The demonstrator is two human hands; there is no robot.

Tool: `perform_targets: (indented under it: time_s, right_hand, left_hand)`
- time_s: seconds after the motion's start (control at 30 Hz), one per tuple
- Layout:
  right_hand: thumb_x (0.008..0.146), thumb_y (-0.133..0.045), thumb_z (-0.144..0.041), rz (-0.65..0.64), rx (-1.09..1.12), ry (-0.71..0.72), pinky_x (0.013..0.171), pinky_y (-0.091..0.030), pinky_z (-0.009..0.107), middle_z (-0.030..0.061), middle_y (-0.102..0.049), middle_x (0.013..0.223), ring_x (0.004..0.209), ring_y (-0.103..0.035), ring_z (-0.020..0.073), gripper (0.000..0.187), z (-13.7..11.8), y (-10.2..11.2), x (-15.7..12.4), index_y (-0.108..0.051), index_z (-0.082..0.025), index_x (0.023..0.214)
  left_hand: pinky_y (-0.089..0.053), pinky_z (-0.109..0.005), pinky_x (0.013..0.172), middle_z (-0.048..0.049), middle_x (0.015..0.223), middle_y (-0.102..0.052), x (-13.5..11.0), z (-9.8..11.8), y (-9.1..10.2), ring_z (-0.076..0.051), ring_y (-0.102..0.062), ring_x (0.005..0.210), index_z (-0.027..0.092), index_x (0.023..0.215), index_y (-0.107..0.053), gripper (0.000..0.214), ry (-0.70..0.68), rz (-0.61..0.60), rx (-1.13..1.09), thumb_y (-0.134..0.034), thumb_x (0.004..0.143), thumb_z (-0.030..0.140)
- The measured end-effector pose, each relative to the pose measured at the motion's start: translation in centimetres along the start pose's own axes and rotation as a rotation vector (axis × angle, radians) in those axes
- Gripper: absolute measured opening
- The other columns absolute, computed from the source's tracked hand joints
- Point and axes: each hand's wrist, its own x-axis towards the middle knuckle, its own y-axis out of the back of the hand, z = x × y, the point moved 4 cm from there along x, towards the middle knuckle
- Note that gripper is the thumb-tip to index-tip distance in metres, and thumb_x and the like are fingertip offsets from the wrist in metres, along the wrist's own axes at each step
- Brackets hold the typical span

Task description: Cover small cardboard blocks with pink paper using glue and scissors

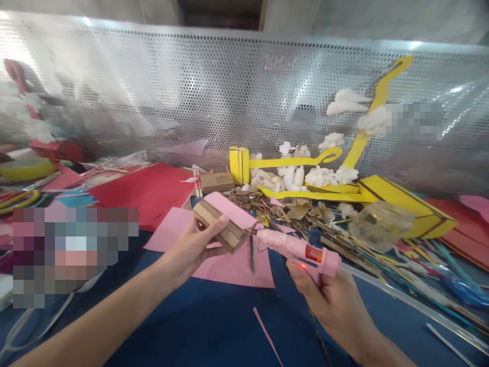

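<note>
My left hand (194, 242) grips a small cardboard box (219, 224), thumb on its near face and fingers beneath. Pink paper (229, 208) covers the box's upper side. In my right hand (336, 306) is a pink hot glue gun (294, 247), its orange light lit and a long clear glue stick (412, 295) running out of its back. The gun's nozzle is at the right end of the box; whether it touches cannot be told. Below the box lies a pink sheet (237, 270), with a narrow dark blade-like tool (251, 255) on it.
Red paper (153, 191) lies to the left. Cardboard scraps (298, 209) spread behind the gun. Yellow paper constructions (408, 204) with white tufts stand at the back right near a clear plastic container (382, 224). A perforated metal panel (229, 92) borders the blue table (214, 326).
</note>
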Motion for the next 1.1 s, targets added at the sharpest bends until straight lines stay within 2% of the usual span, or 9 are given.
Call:
perform_targets:
  time_s: [0.23,0.37,0.57,0.87,0.97,1.1]
  right_hand:
    - [0.103,-0.051,-0.040,-0.008,-0.030,0.015,0.044,-0.046,0.020,-0.0016,-0.062,0.055,0.045,-0.057,0.0128,0.039,0.05,0.10,0.03,-0.068,-0.020,0.074]
    - [0.102,-0.051,-0.040,-0.003,-0.023,0.022,0.047,-0.049,0.021,-0.0005,-0.065,0.057,0.047,-0.059,0.0136,0.039,-0.06,0.22,0.15,-0.067,-0.021,0.072]
    - [0.102,-0.050,-0.042,-0.025,-0.019,-0.008,0.043,-0.045,0.023,-0.0001,-0.061,0.053,0.046,-0.057,0.0156,0.042,0.10,0.09,0.11,-0.061,-0.023,0.066]
    - [0.102,-0.052,-0.042,0.009,-0.018,0.005,0.046,-0.047,0.021,-0.0006,-0.064,0.056,0.047,-0.059,0.0144,0.039,-0.14,0.39,0.24,-0.066,-0.021,0.072]
    - [0.102,-0.051,-0.042,0.015,-0.020,0.005,0.044,-0.044,0.021,-0.0015,-0.061,0.054,0.044,-0.055,0.0132,0.038,-0.16,0.41,0.23,-0.067,-0.020,0.074]
    - [0.103,-0.051,-0.042,-0.008,-0.014,0.000,0.043,-0.041,0.020,-0.0024,-0.056,0.053,0.044,-0.051,0.0120,0.042,0.08,0.22,0.06,-0.062,-0.020,0.068]
  left_hand:
    - [-0.062,-0.037,0.084,-0.0129,0.124,-0.072,-0.06,0.05,-0.12,-0.024,-0.072,0.102,0.024,0.134,-0.057,0.056,0.006,0.009,-0.018,-0.081,0.086,0.041]
    - [-0.062,-0.037,0.083,-0.0127,0.119,-0.074,-0.01,0.05,-0.19,-0.025,-0.072,0.101,0.023,0.134,-0.057,0.056,0.013,0.011,-0.032,-0.081,0.086,0.040]
    - [-0.062,-0.037,0.082,-0.0135,0.119,-0.074,0.00,-0.02,-0.20,-0.025,-0.072,0.099,0.022,0.133,-0.058,0.055,0.018,0.017,-0.036,-0.081,0.086,0.040]
    - [-0.062,-0.037,0.084,-0.0141,0.129,-0.071,0.06,-0.09,0.01,-0.024,-0.072,0.101,0.023,0.138,-0.055,0.060,0.018,0.013,-0.021,-0.080,0.086,0.042]
    - [-0.062,-0.036,0.083,-0.0136,0.131,-0.071,0.14,-0.22,0.14,-0.023,-0.072,0.101,0.024,0.138,-0.055,0.061,0.022,0.010,-0.025,-0.081,0.086,0.042]
    - [-0.062,-0.036,0.084,-0.0137,0.128,-0.071,0.16,-0.24,0.19,-0.024,-0.072,0.102,0.023,0.135,-0.057,0.059,0.023,0.007,-0.025,-0.082,0.085,0.043]
